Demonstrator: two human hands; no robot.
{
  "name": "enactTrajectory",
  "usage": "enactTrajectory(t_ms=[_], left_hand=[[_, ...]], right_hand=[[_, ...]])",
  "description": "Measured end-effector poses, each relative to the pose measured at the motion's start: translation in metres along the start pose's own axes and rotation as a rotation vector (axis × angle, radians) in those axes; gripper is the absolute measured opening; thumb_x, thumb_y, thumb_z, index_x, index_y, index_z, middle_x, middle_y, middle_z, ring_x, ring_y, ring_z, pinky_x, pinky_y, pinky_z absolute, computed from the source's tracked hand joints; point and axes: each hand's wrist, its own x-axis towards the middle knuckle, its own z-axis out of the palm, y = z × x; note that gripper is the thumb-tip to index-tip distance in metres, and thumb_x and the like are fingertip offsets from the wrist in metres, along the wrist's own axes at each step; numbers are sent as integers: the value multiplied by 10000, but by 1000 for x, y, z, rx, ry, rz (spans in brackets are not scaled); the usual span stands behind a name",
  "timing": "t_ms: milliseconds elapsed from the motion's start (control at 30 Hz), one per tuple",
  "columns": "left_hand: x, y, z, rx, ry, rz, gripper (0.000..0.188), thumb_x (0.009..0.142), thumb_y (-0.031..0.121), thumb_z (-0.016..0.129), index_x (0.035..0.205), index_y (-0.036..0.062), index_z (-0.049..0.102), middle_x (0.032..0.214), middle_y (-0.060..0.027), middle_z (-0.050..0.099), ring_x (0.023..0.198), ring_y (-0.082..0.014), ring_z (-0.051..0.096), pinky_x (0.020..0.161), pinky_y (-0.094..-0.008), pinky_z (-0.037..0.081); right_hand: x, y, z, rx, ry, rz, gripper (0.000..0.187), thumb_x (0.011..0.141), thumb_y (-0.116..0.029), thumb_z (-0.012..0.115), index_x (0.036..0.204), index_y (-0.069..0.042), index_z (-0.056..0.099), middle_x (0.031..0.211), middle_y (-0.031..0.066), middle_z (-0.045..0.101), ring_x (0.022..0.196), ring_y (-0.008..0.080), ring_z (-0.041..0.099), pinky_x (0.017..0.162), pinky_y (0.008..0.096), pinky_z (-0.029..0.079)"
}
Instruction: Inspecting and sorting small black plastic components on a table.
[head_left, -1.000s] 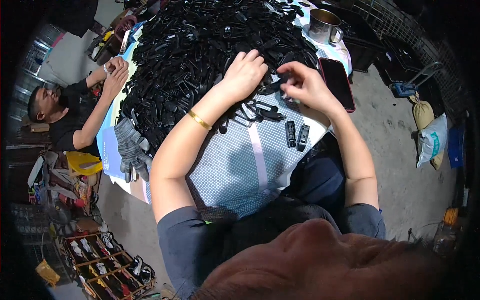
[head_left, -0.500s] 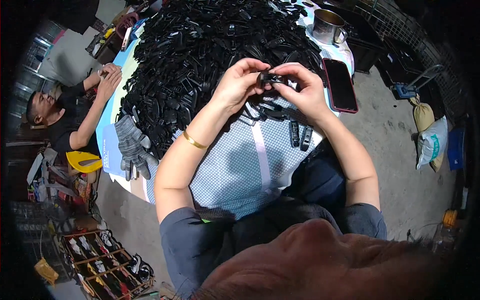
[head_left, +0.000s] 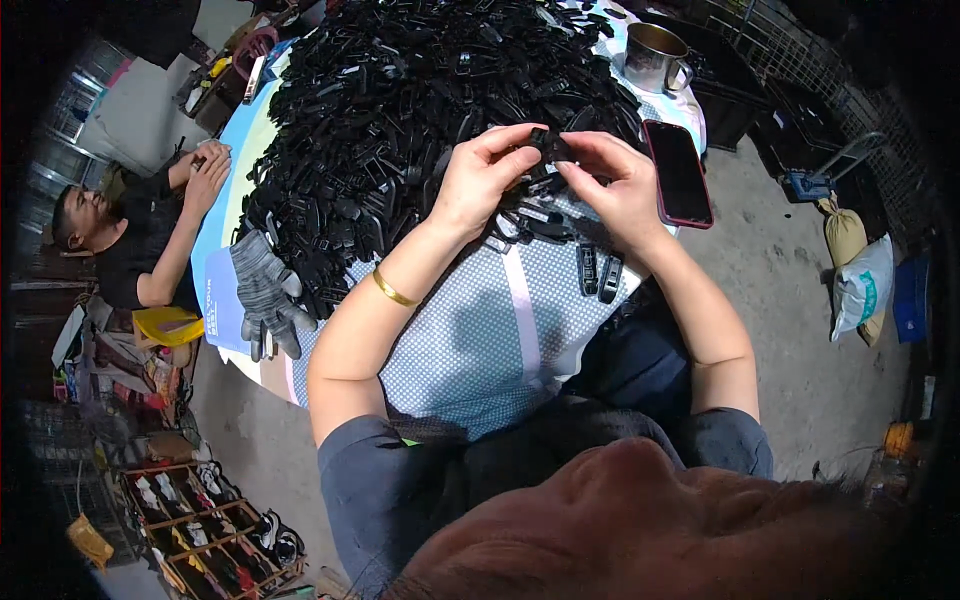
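Note:
My left hand (head_left: 487, 175) and my right hand (head_left: 615, 182) are raised together above the table, both pinching one small black plastic part (head_left: 552, 148) between their fingertips. A gold bangle (head_left: 392, 290) circles my left wrist. Behind the hands lies a big heap of several black plastic parts (head_left: 400, 110). Two finished black pieces (head_left: 598, 272) lie side by side on the dotted blue-white cloth (head_left: 480, 340) below my right hand. A few more black pieces (head_left: 535, 222) rest under the hands.
A dark phone in a red case (head_left: 678, 172) lies right of my right hand. A metal mug (head_left: 655, 57) stands at the back. Grey work gloves (head_left: 265, 292) lie at the table's left edge. Another person (head_left: 140, 235) sits at the left with hands on the table. Sacks (head_left: 855, 270) lie on the floor.
My hands left the heap, picked up a black part and lifted it. They now hold it together a little higher and closer in.

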Motion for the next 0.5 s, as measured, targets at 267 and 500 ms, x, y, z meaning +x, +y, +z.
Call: enactTrajectory(t_ms=[267, 500], left_hand=[[-5, 2, 7, 172, 99, 137, 311, 792, 38, 617, 1098, -5, 585, 910, -33, 628, 806, -71, 563, 723, -193, 451], [-3, 3, 7, -24, 84, 133, 263, 844, 92, 566, 1087, -4, 590, 917, -45, 622, 825, -84, 555, 745, -211, 443]], right_hand=[[-3, -5, 2, -193, -9, -143, 269, 702, -4, 680, 964, 2, 620, 910, 77, 612, 762, 119, 605, 604, 211, 504], [0, -10, 14, -89, 6, 116, 247, 718, -42, 699, 937, 0, 594, 920, 71, 610, 755, 110, 595, 624, 221, 505]])
